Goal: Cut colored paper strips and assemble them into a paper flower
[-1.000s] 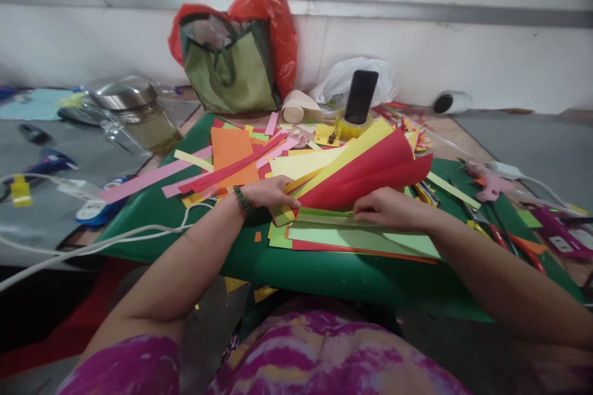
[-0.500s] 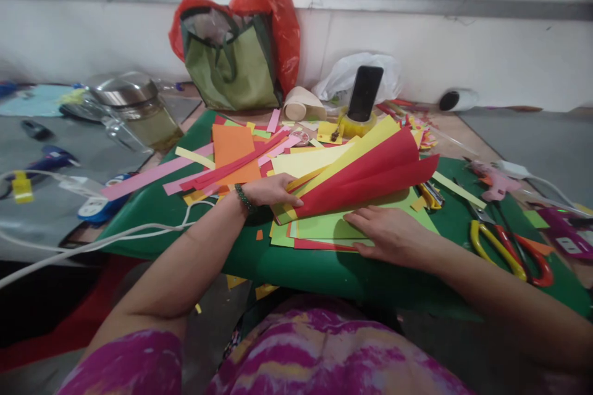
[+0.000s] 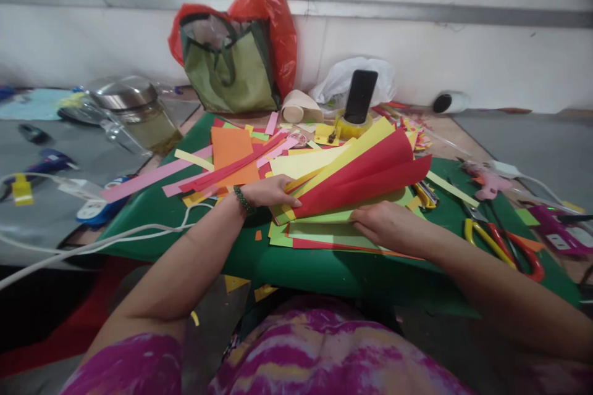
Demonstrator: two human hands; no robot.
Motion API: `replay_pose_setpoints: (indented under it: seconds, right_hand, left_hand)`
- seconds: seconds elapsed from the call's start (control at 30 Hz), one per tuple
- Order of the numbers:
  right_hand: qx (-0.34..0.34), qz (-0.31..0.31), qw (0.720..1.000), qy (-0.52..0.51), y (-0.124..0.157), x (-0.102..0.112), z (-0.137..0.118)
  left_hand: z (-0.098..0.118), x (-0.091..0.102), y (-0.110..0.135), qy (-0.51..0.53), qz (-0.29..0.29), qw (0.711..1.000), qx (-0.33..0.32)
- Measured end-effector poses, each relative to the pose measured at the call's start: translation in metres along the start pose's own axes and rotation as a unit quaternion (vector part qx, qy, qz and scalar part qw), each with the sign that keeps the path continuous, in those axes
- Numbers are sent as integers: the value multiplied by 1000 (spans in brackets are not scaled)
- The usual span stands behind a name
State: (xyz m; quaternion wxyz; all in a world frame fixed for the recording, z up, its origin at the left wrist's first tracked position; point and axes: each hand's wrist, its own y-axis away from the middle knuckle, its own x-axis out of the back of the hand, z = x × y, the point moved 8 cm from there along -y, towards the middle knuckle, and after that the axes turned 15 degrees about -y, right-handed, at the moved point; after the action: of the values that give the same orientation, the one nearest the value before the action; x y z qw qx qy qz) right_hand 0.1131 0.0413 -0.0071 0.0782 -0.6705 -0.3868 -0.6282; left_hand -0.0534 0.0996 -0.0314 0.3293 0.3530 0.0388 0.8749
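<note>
From my end, I have the left hand (image 3: 273, 191) closed on the left end of the sheets folded back, its thumb pressed over the red sheet (image 3: 361, 179) with a yellow sheet (image 3: 354, 151) behind it, both flaring up to the right. The right hand (image 3: 386, 225) has its fingers bunched at the near edge of a green sheet (image 3: 327, 218), and I read them as pinching it, though the fingertips are partly hidden. That green sheet lies under the red one, on a stack (image 3: 319, 234) of coloured paper on the green mat (image 3: 259, 265) over the counter (image 3: 456, 139). I judge the step in hand to be leafing through the stack and parting one sheet from the next. To my mind the next move calls for a light pinch on a single edge, with the left grip steady; two sheets could cling together.
</note>
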Motion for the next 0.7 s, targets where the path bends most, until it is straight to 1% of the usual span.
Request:
replay_pose_setpoints:
  seconds: [0.07,0.13,0.2,0.27,0.33,0.4,0.5,0.6,0.7]
  right_hand:
    - [1,8,1000,-9,-3,3,5]
    - [-10,29,999,-8,-6,5,13]
    - [-30,67,997,4,-8,7,23]
    - [-34,123,992,7,-8,12,29]
    - [-6,187,982,-7,-5,17,30]
    - [39,249,968,-15,0,23,25]
    - [103,314,944,22,11,31,13]
    - [121,344,927,87,18,36,3]
    - [142,337,924,111,23,34,-3]
  left_hand:
    - [1,0,0,3,1,1000,-6]
    - [1,-1,0,-3,-4,1000,-4]
    - [0,-1,-1,-13,-8,1000,-2]
    - [-1,-1,-1,-22,-8,1000,-1]
    - [-2,0,-1,-25,-5,1000,1]
    - [-3,0,-1,-28,-5,1000,4]
    - [-3,0,-1,-34,-5,999,1]
    - [-2,0,0,-32,-6,999,1]
    - [-1,0,0,-21,-6,1000,1]
